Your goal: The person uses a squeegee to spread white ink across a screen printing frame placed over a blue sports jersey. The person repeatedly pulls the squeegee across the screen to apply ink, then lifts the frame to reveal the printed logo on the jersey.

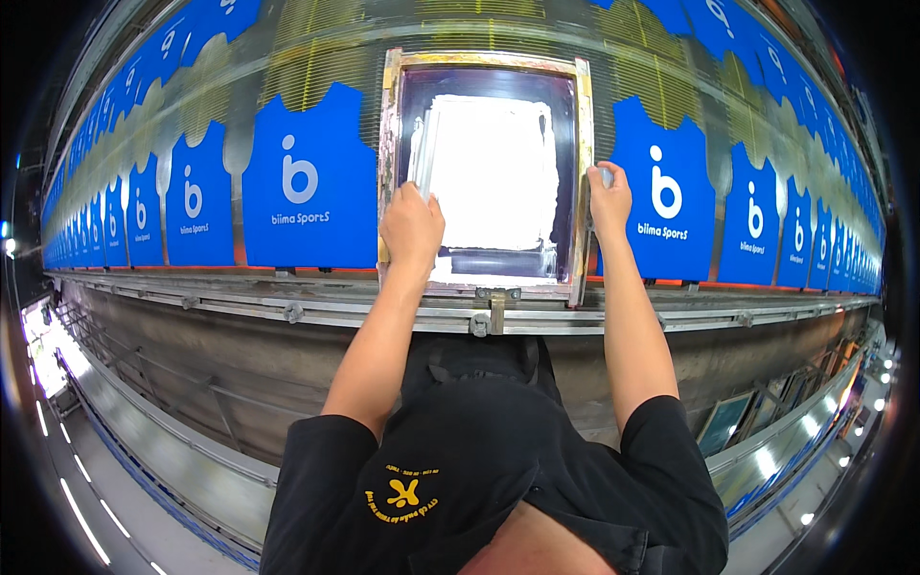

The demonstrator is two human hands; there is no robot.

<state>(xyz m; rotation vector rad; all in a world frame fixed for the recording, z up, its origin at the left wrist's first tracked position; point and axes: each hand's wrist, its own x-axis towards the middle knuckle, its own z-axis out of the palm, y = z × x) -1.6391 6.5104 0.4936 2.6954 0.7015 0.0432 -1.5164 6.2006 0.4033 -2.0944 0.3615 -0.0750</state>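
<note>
A screen-printing frame (583, 105) lies on the long table in front of me, its dark mesh (450, 81) coated over the middle with bright white ink (498, 172). My left hand (412, 228) is closed around a pale squeegee (427, 144), which stands along the left side of the ink. On the opposite side, my right hand (610, 201) grips the frame's right edge, thumb and fingers pinched at a small pale part there. Whatever lies beneath the frame is hidden.
Blue sleeveless fabric pieces (311, 225) with white prints line the table to the left, and more (661, 240) to the right. A metal rail (383, 311) with a bracket (496, 311) runs along the near edge. Another long table (172, 402) stands behind me.
</note>
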